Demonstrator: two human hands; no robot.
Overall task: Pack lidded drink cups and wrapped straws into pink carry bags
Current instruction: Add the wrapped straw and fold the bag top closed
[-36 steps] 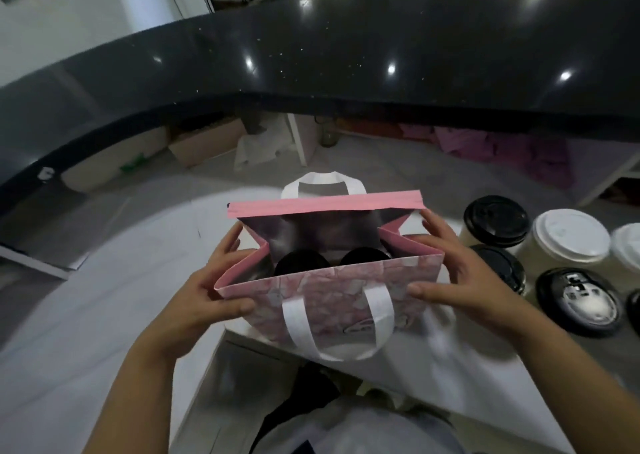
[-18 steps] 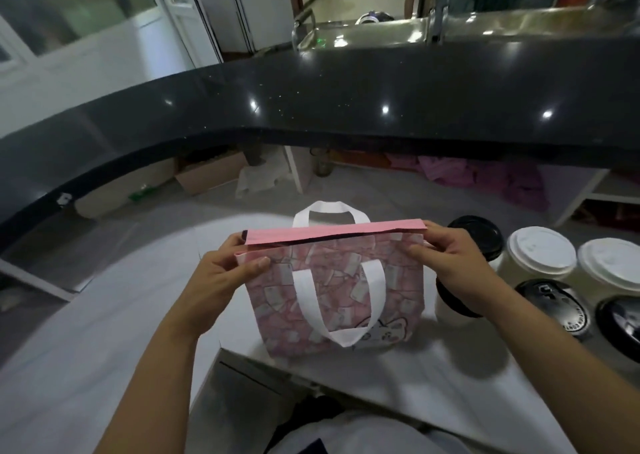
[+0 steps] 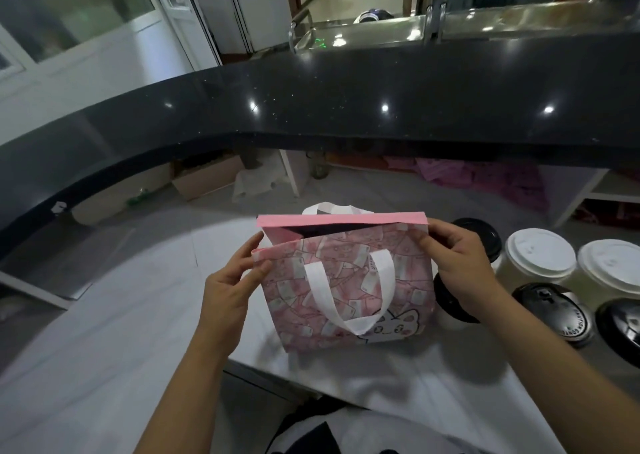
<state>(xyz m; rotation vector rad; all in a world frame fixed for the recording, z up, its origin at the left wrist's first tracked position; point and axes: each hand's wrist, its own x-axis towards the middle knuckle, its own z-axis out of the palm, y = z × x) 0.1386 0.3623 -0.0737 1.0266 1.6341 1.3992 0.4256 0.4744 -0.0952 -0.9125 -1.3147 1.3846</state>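
Left hand (image 3: 231, 282) and right hand (image 3: 459, 258) pinch top corners of the pink bag (image 3: 410, 282) (mouth ajar).

Behind the fingers (image 3: 259, 269) of each hand, the forearms (image 3: 187, 367) are bare. Nearer than those, a white top (image 3: 398, 434) carries black patches (image 3: 304, 436).

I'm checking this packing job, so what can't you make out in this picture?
Head view only.
Contents of the pink bag: its near panel covers them; only a dark slit shows at the mouth.
Black-lidded cup: mostly behind the right hand and bag.
Rightmost black lid: cut by the frame's right edge.
Wrapped straws: none visible.
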